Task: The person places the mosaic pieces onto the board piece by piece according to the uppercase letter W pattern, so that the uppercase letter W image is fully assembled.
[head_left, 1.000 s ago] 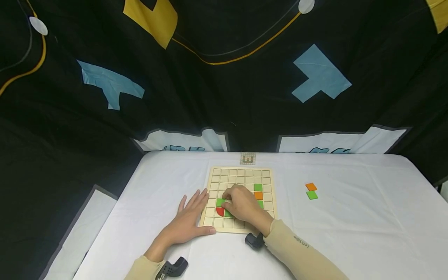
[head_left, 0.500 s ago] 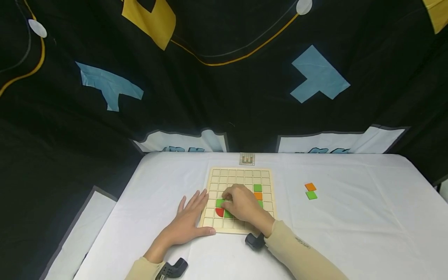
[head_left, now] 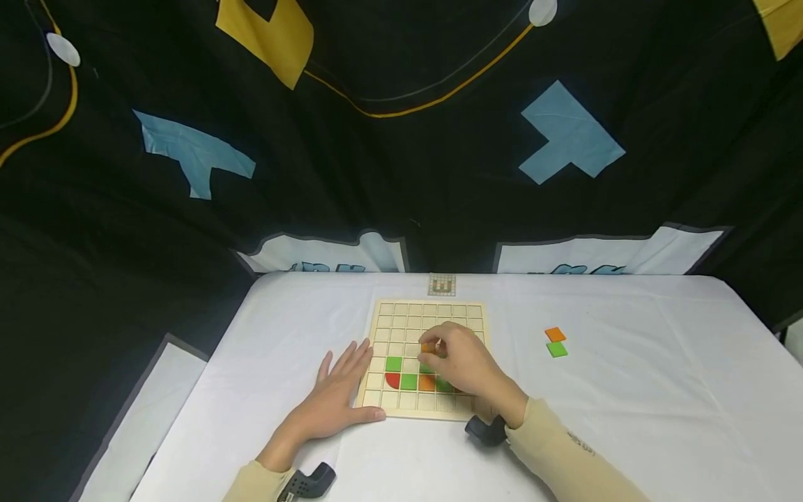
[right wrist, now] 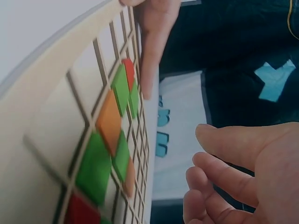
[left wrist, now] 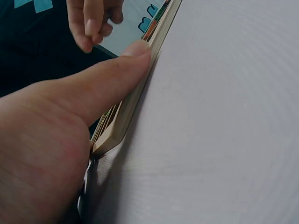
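Note:
A wooden grid board (head_left: pixel 392 401) lies on the white table, holding coloured tiles. My left hand (head_left: pixel 339 397) lies spread at its left side, fingertips at the left edge and thumb on the near edge, as the left wrist view also shows. Over the board hovers my right hand (head_left: pixel 467 362), fingers loosely bent. Nothing shows between its thumb and fingertips in the right wrist view. An orange tile (head_left: pixel 428 347) sits on the grid behind those fingertips. Nearer lie a red quarter-round tile (head_left: pixel 392 381), a green tile (head_left: pixel 408 382) and another orange tile (head_left: pixel 426 383). The right hand hides tiles further right.
To the right of the board, a loose orange tile (head_left: pixel 555 335) and a loose green tile (head_left: pixel 556 350) lie corner to corner. A small pattern card (head_left: pixel 442 284) lies behind the board. A dark patterned curtain (head_left: pixel 389 174) hangs behind the table.
My right hand has moved right and slightly away across the board, uncovering orange and green tiles. The left hand stays put.

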Demonstrator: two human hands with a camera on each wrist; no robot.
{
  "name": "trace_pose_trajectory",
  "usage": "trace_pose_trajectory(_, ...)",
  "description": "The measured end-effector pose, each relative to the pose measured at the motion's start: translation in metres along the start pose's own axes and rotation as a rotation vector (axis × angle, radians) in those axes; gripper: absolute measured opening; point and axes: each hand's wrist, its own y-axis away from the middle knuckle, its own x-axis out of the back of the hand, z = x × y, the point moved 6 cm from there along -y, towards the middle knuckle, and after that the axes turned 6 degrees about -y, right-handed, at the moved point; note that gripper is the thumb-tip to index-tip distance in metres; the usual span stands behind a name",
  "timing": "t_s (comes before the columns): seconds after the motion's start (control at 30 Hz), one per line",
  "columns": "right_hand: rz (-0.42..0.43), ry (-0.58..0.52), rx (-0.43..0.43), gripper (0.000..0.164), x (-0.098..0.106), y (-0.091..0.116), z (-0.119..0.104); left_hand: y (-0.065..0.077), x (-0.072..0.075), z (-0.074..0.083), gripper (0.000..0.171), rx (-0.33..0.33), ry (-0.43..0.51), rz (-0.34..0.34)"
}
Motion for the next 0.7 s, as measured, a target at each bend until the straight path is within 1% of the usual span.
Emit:
trace_pose_trajectory(0.17, 0.030, -0.028, -0.038, 0.021, 0.021, 0.010, 0.013, 0.000, -0.002, -0.002, 0.112, 0.011, -0.003, -0.003)
trace_pose_trajectory(0.4, 0.076, 0.001, -0.070, 0.026, 0.048, 0.022, 0.034, 0.000, -0.001, -0.002, 0.112, 0.002, 0.003, 0.011)
trace_pose_trajectory(0.57, 0.121, 0.038, -0.075, 0.029, 0.063, 0.031, 0.046, 0.000, -0.003, -0.003, 0.113, 0.001, -0.008, 0.004)
trace_pose_trajectory(0.7, 0.168, 0.035, -0.064, 0.030, 0.077, 0.039, 0.056, -0.001, -0.003, -0.003, 0.112, -0.002, 0.005, 0.006)
